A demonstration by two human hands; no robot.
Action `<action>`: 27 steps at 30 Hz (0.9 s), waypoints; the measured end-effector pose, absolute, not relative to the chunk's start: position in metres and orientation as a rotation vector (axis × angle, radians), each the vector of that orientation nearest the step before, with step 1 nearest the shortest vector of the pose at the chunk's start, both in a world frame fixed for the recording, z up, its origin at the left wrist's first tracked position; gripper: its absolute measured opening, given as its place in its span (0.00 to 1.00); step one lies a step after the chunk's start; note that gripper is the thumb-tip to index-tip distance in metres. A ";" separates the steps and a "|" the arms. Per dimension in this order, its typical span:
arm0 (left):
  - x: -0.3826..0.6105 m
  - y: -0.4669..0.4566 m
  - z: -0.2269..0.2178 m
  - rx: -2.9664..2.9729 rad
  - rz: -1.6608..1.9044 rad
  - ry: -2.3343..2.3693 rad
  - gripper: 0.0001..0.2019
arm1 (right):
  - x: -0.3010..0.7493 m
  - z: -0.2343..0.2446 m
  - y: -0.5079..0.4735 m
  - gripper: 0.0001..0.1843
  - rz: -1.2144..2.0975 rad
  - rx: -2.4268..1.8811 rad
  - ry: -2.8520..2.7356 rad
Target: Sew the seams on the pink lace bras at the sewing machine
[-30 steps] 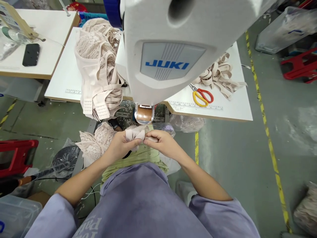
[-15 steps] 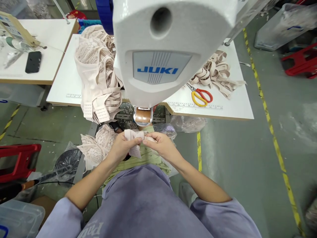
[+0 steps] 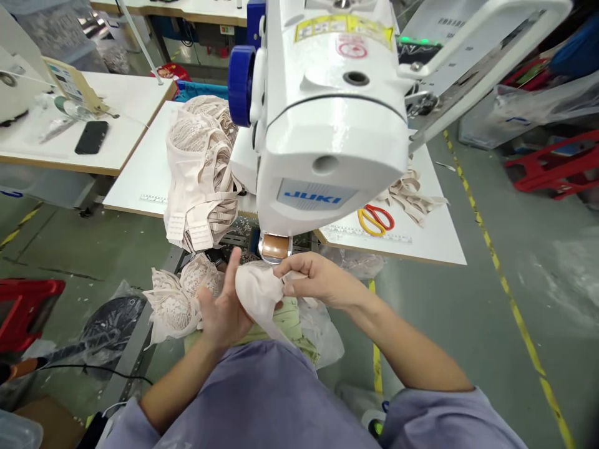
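Observation:
A beige bra [image 3: 259,292] hangs between my hands over my lap, its smooth cup side towards me. My right hand [image 3: 321,279] pinches its upper right edge between thumb and fingers, close to what looks like a strap end. My left hand [image 3: 227,315] is open at the bra's left side, thumb and index finger stretched out, the other fingers partly hidden behind the fabric. Beside my left hand lies a beige lace bra [image 3: 173,302]. Just beyond the held bra is the rounded metal and brown front end [image 3: 275,246] of the sewing machine.
The white JUKI sewing machine [image 3: 332,143] rises directly ahead. A pile of beige bras [image 3: 201,168] lies on the table to its left. To the right are red-and-yellow scissors [image 3: 375,220], a printed ruler [image 3: 344,231] and loose beige straps [image 3: 412,196]. A phone [image 3: 92,137] rests on the neighbouring table.
The fabric, bunched between both hands before, is now spread out. My left hand has let go of its pinch and opened, while my right still grips the edge. The view has tilted upward.

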State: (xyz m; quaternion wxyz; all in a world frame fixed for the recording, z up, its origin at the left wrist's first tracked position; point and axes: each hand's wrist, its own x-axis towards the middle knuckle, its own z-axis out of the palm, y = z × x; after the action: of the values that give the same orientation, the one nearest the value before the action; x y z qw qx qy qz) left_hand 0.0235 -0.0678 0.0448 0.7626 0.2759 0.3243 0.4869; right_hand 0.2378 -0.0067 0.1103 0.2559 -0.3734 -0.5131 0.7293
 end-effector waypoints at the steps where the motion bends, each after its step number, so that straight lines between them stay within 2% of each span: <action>1: 0.020 -0.063 0.046 0.750 1.115 0.707 0.53 | 0.238 0.117 0.001 0.10 1.945 -1.024 -1.581; 4: 0.003 -0.039 0.048 1.426 1.176 0.802 0.48 | 0.240 0.130 0.023 0.07 1.497 -1.252 -2.100; 6: -0.008 -0.021 0.048 1.954 0.954 0.904 0.39 | 0.241 0.132 0.033 0.10 1.171 -1.382 -2.252; 8: -0.016 -0.004 0.047 2.384 0.678 0.900 0.32 | 0.241 0.129 0.037 0.13 1.034 -1.406 -2.327; 11: -0.017 0.018 0.043 2.778 0.566 0.784 0.27 | 0.240 0.125 0.038 0.13 0.980 -1.413 -2.367; 17: -0.011 0.032 0.042 2.912 0.518 0.742 0.21 | 0.239 0.129 0.037 0.13 0.908 -1.489 -2.393; 21: -0.005 0.020 0.053 2.838 0.431 0.898 0.22 | 0.246 0.116 0.024 0.06 0.774 -1.414 -2.328; 24: 0.003 0.010 0.061 2.749 0.379 0.993 0.23 | 0.253 0.093 0.012 0.12 0.574 -1.365 -2.197; 27: 0.008 0.004 0.063 2.642 0.302 1.096 0.24 | 0.257 0.074 0.008 0.12 0.584 -1.374 -2.085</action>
State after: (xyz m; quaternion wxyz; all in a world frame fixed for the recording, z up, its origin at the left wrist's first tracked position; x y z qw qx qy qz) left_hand 0.0084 0.0043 0.0627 0.1324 0.9105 0.3776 0.1040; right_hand 0.2572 0.0084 0.0738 0.2846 -0.5138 -0.7793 0.2182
